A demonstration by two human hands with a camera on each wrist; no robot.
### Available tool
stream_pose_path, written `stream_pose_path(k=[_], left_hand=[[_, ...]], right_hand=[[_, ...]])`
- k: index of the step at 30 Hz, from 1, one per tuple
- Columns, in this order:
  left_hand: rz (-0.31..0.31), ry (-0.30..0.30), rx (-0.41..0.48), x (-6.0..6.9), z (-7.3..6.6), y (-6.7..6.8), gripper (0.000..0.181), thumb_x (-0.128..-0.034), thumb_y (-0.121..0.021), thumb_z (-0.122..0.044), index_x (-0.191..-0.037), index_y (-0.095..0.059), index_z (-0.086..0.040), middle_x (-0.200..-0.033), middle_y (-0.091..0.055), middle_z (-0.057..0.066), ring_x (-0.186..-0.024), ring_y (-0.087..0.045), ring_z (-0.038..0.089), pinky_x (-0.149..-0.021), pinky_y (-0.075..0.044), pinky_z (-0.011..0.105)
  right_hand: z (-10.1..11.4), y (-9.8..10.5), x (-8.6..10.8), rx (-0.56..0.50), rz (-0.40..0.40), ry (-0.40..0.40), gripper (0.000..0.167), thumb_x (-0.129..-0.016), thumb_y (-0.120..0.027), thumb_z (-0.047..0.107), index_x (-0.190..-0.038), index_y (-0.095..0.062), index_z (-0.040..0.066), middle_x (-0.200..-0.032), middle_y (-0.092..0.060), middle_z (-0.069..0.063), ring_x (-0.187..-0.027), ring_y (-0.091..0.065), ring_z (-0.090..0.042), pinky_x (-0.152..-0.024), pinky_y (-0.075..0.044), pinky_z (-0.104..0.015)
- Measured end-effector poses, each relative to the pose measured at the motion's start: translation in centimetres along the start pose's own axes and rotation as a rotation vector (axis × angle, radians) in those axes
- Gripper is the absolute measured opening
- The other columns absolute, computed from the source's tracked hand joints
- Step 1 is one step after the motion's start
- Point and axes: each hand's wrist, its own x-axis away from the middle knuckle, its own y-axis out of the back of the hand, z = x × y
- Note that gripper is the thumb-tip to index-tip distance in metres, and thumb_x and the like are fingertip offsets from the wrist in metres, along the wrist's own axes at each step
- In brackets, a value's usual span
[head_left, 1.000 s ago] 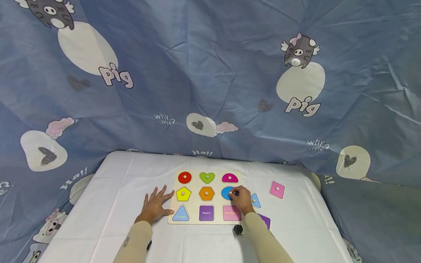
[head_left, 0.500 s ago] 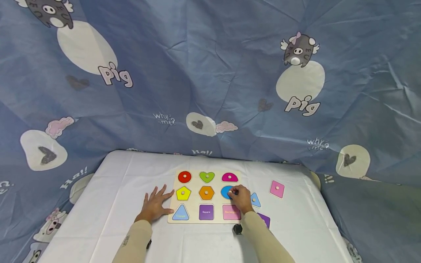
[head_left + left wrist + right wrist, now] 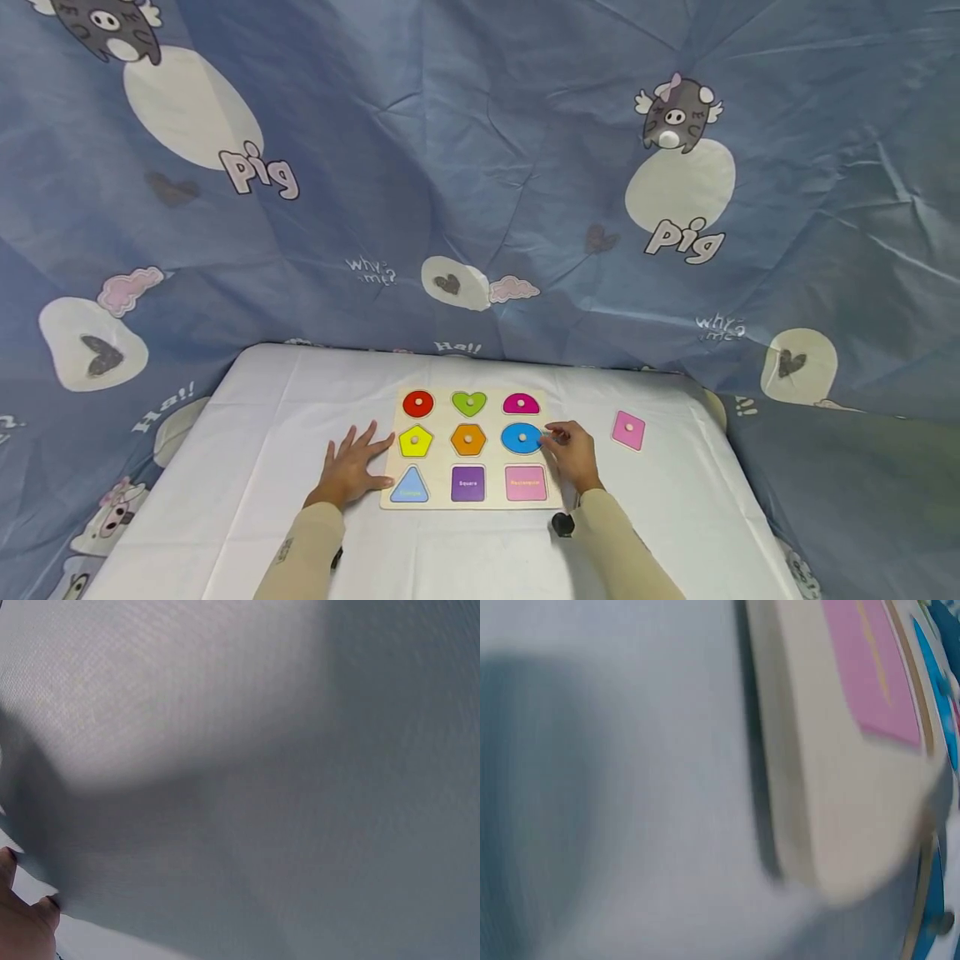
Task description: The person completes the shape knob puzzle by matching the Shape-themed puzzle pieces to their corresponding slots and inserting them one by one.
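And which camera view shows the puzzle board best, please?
The head view: the puzzle board shows nearly whole. The right wrist shows a blurred corner portion; the left wrist, none I can make out.

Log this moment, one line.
left hand: at left edge of board | right hand: beside seated blue oval | pink rectangle: right of board

Puzzle board (image 3: 495, 455) on the table (image 3: 465, 558), loose piece (image 3: 628, 438) to its right
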Motion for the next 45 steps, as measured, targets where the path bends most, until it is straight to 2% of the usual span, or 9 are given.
stream_pose_path(k=[9, 14, 18, 28, 39, 45], left_hand=[[-0.004, -0.007, 0.004, -0.3, 0.2, -0.3, 0.086, -0.0686, -0.085, -0.035, -0.144, -0.046, -0.020, -0.158, -0.021, 0.017, -0.144, -0.006, 0.045, -0.111, 0.004, 0.066], [0.001, -0.003, 0.007, -0.4, 0.2, -0.4, 0.086, -0.0688, -0.084, -0.035, -0.144, -0.046, -0.020, -0.158, -0.020, 0.017, -0.144, -0.006, 0.045, -0.111, 0.004, 0.066], [0.004, 0.000, 0.003, -0.4, 0.2, -0.3, 0.086, -0.0691, -0.084, -0.034, -0.144, -0.045, -0.020, -0.158, -0.020, 0.017, -0.144, -0.005, 0.045, -0.111, 0.005, 0.066], [0.017, -0.002, 0.005, -0.4, 0.3, -0.3, 0.087, -0.0692, -0.084, -0.034, -0.145, -0.044, -0.020, -0.158, -0.019, 0.017, -0.144, -0.005, 0.045, -0.111, 0.005, 0.066], [0.020, -0.001, 0.011, -0.2, 0.1, 0.1, 0.086, -0.0697, -0.084, -0.033, -0.145, -0.044, -0.020, -0.158, -0.019, 0.017, -0.144, -0.004, 0.045, -0.111, 0.005, 0.066], [0.025, -0.007, -0.002, 0.0, 0.0, 0.2, 0.086, -0.0703, -0.083, -0.036, -0.145, -0.045, -0.020, -0.158, -0.020, 0.018, -0.144, -0.005, 0.046, -0.110, 0.003, 0.067]], right_hand=[[-2.8, 3.1, 0.5, 0.036, -0.063, -0.081, 0.022, -0.081, -0.076, 0.010, -0.100, -0.072, 0.001, -0.086, -0.062, -0.007, -0.079, -0.053, -0.019, -0.069, -0.045, -0.030], [-3.7, 3.9, 1.3, 0.051, -0.041, -0.123, 0.026, -0.078, -0.079, 0.012, -0.101, -0.072, 0.000, -0.090, -0.066, -0.009, -0.083, -0.058, -0.021, -0.075, -0.049, -0.034], [-4.2, 3.9, 1.6, 0.061, -0.022, -0.130, 0.024, -0.078, -0.079, 0.010, -0.099, -0.073, 0.000, -0.095, -0.067, -0.010, -0.086, -0.060, -0.021, -0.078, -0.050, -0.034], [-4.3, 3.9, 1.7, 0.069, -0.031, -0.088, 0.013, -0.078, -0.078, 0.009, -0.090, -0.076, 0.004, -0.087, -0.064, -0.006, -0.076, -0.053, -0.015, -0.066, -0.045, -0.027], [-4.1, 3.8, 1.9, 0.067, -0.066, -0.073, 0.012, -0.079, -0.078, 0.008, -0.089, -0.075, 0.004, -0.086, -0.064, -0.006, -0.077, -0.053, -0.016, -0.067, -0.045, -0.027], [-3.6, 3.7, 2.0, 0.048, -0.060, -0.066, 0.011, -0.079, -0.078, 0.010, -0.089, -0.075, 0.005, -0.089, -0.064, -0.005, -0.081, -0.054, -0.018, -0.073, -0.047, -0.031]])
